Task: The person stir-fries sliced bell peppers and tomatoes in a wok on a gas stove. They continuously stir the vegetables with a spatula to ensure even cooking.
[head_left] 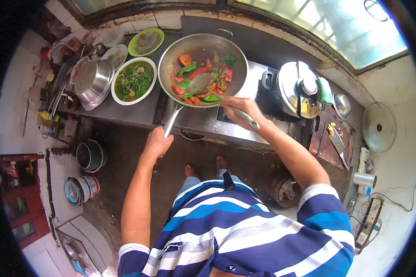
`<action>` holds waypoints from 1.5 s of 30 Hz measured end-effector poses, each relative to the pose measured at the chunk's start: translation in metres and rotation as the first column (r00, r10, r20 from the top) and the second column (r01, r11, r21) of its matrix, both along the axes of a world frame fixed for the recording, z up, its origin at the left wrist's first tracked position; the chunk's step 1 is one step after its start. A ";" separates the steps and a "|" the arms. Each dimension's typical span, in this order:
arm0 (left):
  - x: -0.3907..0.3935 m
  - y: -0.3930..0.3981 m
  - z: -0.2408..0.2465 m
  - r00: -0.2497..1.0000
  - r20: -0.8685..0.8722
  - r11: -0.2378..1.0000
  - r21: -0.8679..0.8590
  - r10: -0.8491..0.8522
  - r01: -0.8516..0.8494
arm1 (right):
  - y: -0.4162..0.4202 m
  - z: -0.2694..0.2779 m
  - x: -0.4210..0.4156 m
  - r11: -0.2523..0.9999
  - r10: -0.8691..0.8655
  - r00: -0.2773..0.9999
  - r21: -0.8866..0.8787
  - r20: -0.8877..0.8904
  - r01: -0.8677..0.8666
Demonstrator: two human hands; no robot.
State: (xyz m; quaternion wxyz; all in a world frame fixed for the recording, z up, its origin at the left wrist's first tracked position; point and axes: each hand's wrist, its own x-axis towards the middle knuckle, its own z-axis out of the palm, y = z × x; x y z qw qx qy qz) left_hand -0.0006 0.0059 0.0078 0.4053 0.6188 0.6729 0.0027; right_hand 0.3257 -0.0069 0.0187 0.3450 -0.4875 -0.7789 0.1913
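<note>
My left hand [158, 142] grips the metal handle [172, 121] of a wide steel wok [170, 65]. Inside the wok lie red and green pepper pieces [197, 72], with some orange bits among them. A metal cooking spatula [200, 83] rests its blade on the peppers, and my right hand [244, 110] is closed around its handle over the wok's near right rim. Left of the wok stands a white bowl [155, 83] of soup with chopped greens [135, 79]. Part of the pan's contents is hidden under the spatula blade.
A lidded pressure cooker [287, 83] with a green cloth [324, 90] stands to the right. Beyond it, a cleaver [338, 143] lies on a cutting board [324, 145]. At left are a steel basin [93, 83] and a green bowl [131, 48]. A bucket [90, 187] stands on the floor.
</note>
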 end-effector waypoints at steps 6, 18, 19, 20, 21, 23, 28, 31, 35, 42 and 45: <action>0.003 0.002 0.005 1.000 0.007 1.000 -0.019 0.002 -0.002 | 0.021 -0.024 0.033 0.974 -0.225 0.974 0.032 -0.033 0.226; -0.001 0.002 0.000 1.000 0.014 1.000 -0.012 0.018 -0.018 | 0.066 0.138 0.033 0.941 -0.147 0.948 -0.257 0.281 0.222; 0.000 0.002 0.000 1.000 0.008 1.000 -0.018 0.015 -0.015 | 0.072 0.150 0.037 0.931 -0.148 0.920 -0.264 0.363 0.254; -0.001 0.001 0.000 1.000 0.011 1.000 -0.016 0.023 -0.023 | 0.074 0.165 0.036 0.852 -0.112 0.959 -0.471 0.262 0.229; 0.000 0.001 -0.001 1.000 0.017 1.000 -0.011 0.022 -0.022 | 0.083 0.157 0.043 0.794 -0.118 0.966 -0.563 0.231 0.231; 0.001 0.001 0.000 1.000 0.018 1.000 -0.012 0.024 -0.024 | 0.091 0.127 0.051 0.769 -0.063 0.992 -0.639 -0.111 -0.022; 0.004 0.004 0.002 1.000 0.003 1.000 -0.017 0.012 -0.012 | 0.098 0.032 0.054 0.898 -0.226 0.844 -0.440 -0.487 -0.013; 0.005 0.003 0.001 1.000 -0.011 1.000 -0.019 0.007 -0.008 | 0.100 0.035 0.063 0.883 -0.391 0.752 -0.447 -0.531 0.143; 0.000 0.001 -0.002 1.000 -0.015 1.000 -0.012 0.018 -0.019 | 0.066 0.089 0.075 0.849 -0.247 0.891 -0.529 -0.380 0.010; -0.001 0.003 -0.004 1.000 -0.015 1.000 -0.014 -0.007 0.007 | 0.028 0.060 -0.016 0.891 -0.005 0.989 -0.449 -0.147 -0.062; -0.002 0.001 -0.008 1.000 0.006 1.000 0.002 0.002 -0.002 | 0.037 0.004 -0.066 0.968 -0.200 0.952 -0.197 -0.234 0.155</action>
